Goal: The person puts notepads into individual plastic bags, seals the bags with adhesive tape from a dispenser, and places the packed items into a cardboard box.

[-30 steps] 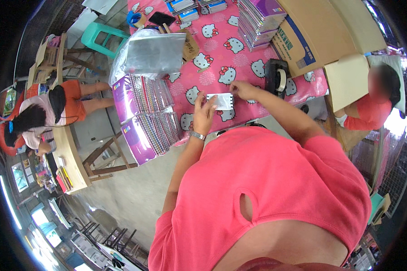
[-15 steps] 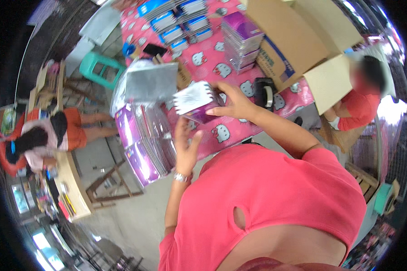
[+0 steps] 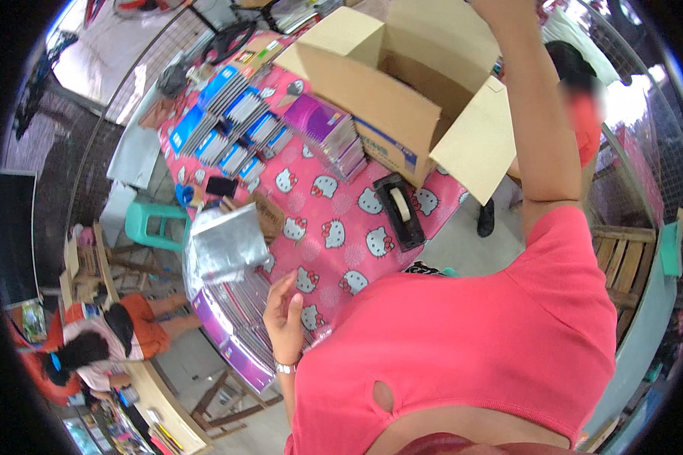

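My left hand (image 3: 284,322) is open and holds nothing, thumb and fingers apart, just right of the wrapped purple spiral notebooks (image 3: 228,334) at the table's near left edge. Beyond it, silvery clear plastic bags (image 3: 228,241) lie on top of those notebooks. My right arm (image 3: 542,121) stretches up past the open cardboard box (image 3: 372,102). Only the base of my right hand (image 3: 502,9) shows at the top edge; its fingers, and anything in them, are cut off. Behind the table's middle stands a stack of purple notebooks (image 3: 322,129) against the box.
Blue-covered notebooks (image 3: 231,114) stand in several stacks at the far left. A black tape dispenser (image 3: 399,212) and a dark phone (image 3: 221,186) lie on the pink table cover (image 3: 319,262). A green stool (image 3: 155,224) stands left; one person sits right, another works left.
The small stack of spiral notebooks between my hands has gone from sight. My right arm has swung up and right, over the box side. My left hand stays low and open. The view has shifted.
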